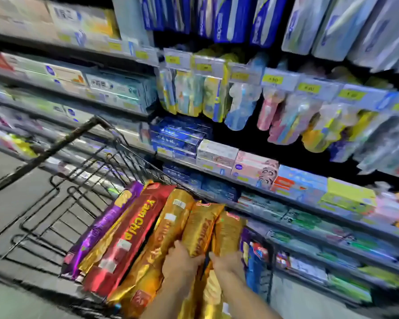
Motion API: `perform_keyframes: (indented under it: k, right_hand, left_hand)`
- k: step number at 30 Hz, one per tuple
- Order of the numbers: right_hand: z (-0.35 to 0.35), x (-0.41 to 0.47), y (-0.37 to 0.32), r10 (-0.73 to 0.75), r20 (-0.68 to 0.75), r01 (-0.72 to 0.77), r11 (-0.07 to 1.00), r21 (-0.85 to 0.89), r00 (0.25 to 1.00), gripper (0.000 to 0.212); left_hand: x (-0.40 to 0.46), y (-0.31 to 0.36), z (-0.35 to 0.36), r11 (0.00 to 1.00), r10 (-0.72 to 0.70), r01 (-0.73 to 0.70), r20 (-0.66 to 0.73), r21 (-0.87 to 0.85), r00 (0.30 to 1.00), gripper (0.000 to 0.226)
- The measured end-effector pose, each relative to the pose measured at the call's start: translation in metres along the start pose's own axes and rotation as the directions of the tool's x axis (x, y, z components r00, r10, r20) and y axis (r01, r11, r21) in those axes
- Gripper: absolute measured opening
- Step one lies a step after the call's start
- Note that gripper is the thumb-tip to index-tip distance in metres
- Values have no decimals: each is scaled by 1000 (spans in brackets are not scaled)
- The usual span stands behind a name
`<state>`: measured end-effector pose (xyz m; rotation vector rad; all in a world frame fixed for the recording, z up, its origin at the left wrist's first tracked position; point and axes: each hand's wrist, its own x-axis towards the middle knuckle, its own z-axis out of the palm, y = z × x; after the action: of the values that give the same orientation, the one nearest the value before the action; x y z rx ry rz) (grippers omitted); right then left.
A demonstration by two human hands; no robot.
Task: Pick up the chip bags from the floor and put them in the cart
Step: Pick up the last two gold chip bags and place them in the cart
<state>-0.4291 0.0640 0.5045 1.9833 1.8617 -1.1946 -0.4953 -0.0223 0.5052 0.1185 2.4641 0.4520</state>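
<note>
Chip bags (134, 236) are mostly lying side by side in the right half of the cart (55, 203), down around 6 o'clock in the view: one purple at the left, then a red one, then several gold. Two gold ones at the right end look like they're being lowered in right now. My guess is they're light, puffy and crinkly, with slick foil that slides easily, so pinching hard risks crushing the chips. Best grab is by the end seam or a loose wrap round the middle.

Left hand (182, 261) is wrapped around the lower part of a gold bag (200, 229), and right hand (228, 261) grips the next gold bag (228, 229) just beside it.

Cart is black wire, open grid, so bags could catch on it. Store shelves (263, 180) packed with boxes run from 9 to 3 o'clock, close on the right. Grey floor (9, 169) shows at 8 o'clock; everything's motion-blurred.
</note>
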Motion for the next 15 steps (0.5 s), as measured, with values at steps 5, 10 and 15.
perform_keyframes:
  k: [5,10,15]
  right_hand:
    - [12,-6,2,25,-101,-33,997,-76,995,81]
    - [19,-9,13,-36,-104,26,995,-93,994,82]
    - [13,-15,28,-135,-56,123,975,-183,989,94]
  left_hand:
    - [0,-14,9,994,111,-112,-53,-14,992,82]
    - [-5,-22,9,971,238,-238,-89,13,967,85]
    - [-11,-17,-6,879,466,-451,-76,153,882,59]
